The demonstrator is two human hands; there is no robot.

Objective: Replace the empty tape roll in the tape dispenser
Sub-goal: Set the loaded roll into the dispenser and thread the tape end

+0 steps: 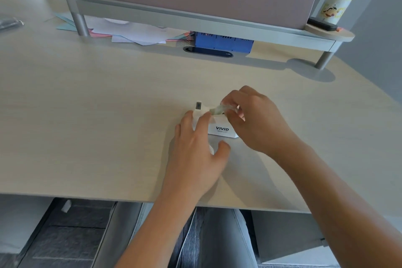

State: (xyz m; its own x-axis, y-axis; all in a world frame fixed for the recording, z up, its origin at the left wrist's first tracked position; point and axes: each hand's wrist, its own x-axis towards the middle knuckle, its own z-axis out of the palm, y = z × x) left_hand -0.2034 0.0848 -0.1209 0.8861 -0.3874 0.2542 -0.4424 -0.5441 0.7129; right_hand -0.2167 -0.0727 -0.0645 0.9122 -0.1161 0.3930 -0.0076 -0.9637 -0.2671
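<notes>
A white tape dispenser (221, 130) marked VIVID stands on the light wooden desk (108, 115), its cutter end (198, 106) pointing away to the left. My left hand (195, 148) grips the dispenser's left end, fingers over the top and thumb on the near side. My right hand (254, 119) is above the dispenser's well, its fingertips pinched on a clear tape roll (220, 109) that sits at or just above the well. Whether the roll rests in the well is hidden by my fingers.
Loose papers (130, 32) and a blue box (224, 42) lie under the raised shelf (195, 19) at the desk's back. A yellow-lidded canister (337, 4) and a dark object stand on the shelf's right end. A shelf leg (324, 61) stands at right.
</notes>
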